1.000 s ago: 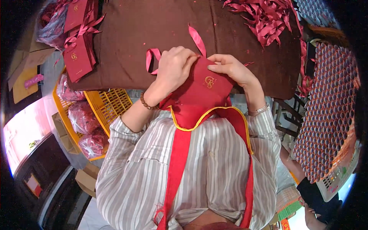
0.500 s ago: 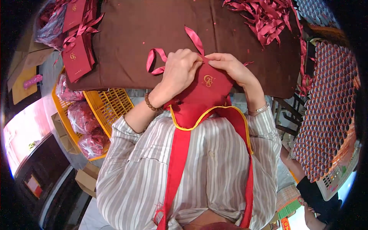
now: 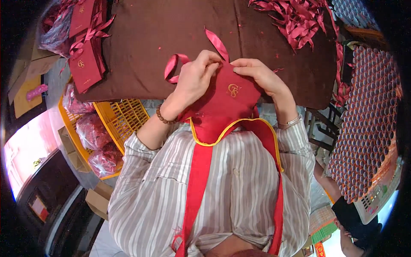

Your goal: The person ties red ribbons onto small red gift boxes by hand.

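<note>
A flat dark red paper packet (image 3: 231, 96) with a gold emblem is held up in front of my chest, its top corner pointing away from me. Whether it is a bag or a folded card, I cannot tell. My left hand (image 3: 198, 79) is closed at that corner, thumb and fingertips pinching a shiny pink-red ribbon (image 3: 216, 44). One ribbon end sticks out beyond the corner, while a loop curls left of the hand. My right hand (image 3: 266, 78) grips the packet's upper right edge between thumb and fingers. The lower part lies against my red apron (image 3: 209, 132) with yellow trim.
The brown cloth-covered table (image 3: 171, 30) lies ahead. Finished-looking packets with bows (image 3: 87, 64) are stacked at its left edge, and loose ribbons (image 3: 295, 25) are heaped far right. Yellow crates (image 3: 122, 118) with bagged red items stand left. Rows of small round pieces (image 3: 364, 120) lie right.
My left hand has drawn slightly back to the left, its fingertips curling more. The ribbon loop has shifted and opened a little. My right hand stays at the packet's edge.
</note>
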Available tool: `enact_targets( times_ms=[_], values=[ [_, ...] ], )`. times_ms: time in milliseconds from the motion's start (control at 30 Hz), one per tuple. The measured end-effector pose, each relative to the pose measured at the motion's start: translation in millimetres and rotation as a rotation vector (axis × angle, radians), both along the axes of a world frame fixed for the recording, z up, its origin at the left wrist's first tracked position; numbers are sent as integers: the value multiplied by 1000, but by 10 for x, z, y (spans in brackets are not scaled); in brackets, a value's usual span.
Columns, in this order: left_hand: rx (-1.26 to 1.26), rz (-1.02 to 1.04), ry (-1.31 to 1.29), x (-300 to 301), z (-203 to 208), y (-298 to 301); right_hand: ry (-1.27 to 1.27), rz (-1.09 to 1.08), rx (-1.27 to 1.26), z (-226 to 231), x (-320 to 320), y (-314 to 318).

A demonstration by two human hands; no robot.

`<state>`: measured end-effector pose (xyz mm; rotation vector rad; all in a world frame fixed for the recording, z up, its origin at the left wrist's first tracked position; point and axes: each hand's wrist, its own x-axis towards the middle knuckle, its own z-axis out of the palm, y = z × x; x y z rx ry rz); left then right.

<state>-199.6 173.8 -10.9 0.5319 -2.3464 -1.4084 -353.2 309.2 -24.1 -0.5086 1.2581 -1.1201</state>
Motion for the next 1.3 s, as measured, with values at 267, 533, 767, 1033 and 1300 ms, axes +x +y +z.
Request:
enact_targets(
  times_ms=[267,533,767,1033,1300],
  values=[
    [321,-178,-176,45,-30,-104,6,-43,8,-51,19,11],
    [-41,-121,-150,27,-39,-51,8,-28,10,-58,19,15],
    [-292,-92,24,-29,-68,18,77,-11,2,-22,27,0],
    [-425,-78,83,-50,-82,102,266,36,16,-6,67,-8],
    [-620,-98,47,-45,-77,157,267,-49,-58,28,126,37]
  ],
)
